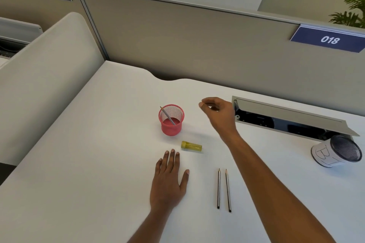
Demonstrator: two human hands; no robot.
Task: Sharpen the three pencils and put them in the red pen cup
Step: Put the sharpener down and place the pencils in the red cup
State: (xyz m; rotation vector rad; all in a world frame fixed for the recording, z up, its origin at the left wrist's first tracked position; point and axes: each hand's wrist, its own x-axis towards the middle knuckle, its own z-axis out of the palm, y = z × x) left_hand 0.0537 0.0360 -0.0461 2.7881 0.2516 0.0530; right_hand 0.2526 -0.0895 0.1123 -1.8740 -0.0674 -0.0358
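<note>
While 1 pencil (167, 115) leans inside the red pen cup (171, 122), tip up toward the far-left rim, 2 more pencils (218, 188) (228, 190) side by side on the white desk (98, 144), near right of centre, points aimed far. Just near-right of the cup, a yellow sharpener (191, 146) on its side. Left hand (167, 181) flat on the desk, fingers spread, holding nothing, fingertips close to the sharpener. Right hand (217, 114) raised to the right of the cup, fingers loosely curled, thumb and forefinger almost pinched, nothing visible between them. Far right, a white-wrapped mesh cup (335, 152) tipped over beside an open cable tray (286, 116).
</note>
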